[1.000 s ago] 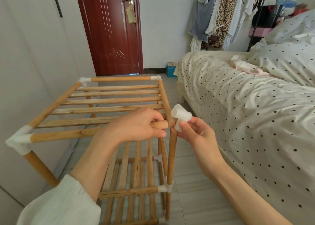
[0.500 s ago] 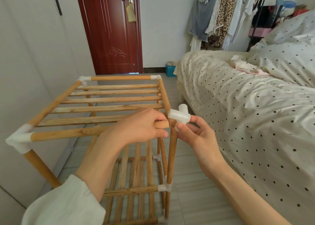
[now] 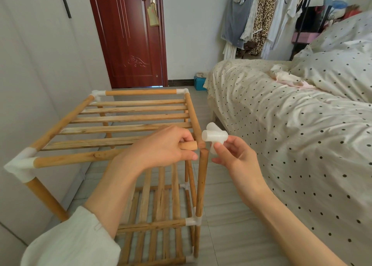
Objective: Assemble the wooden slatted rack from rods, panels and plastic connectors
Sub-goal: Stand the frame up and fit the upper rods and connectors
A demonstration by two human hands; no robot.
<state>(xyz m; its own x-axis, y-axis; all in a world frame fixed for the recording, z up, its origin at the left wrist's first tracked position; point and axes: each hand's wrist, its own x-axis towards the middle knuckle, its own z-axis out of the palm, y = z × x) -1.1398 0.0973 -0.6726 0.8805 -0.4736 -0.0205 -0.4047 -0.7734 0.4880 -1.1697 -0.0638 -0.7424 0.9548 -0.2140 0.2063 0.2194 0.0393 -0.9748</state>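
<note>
Holding the round wooden front rod [image 3: 84, 157] near its bare end, the left hand [image 3: 165, 147] grips tight. The right hand [image 3: 231, 157] pinches a white plastic corner connector [image 3: 214, 138] just beside the open corner. Next, I think, it must push onto the rod ends.

rack [image 3: 128, 122] base cut off by bottom edge, front rod [image 3: 84, 158] partly hidden under left hand [image 3: 163, 147]

The left hand [image 3: 167, 145] curls in a closed grip, the right hand [image 3: 233, 155] pinches with raised fingertips.
</note>
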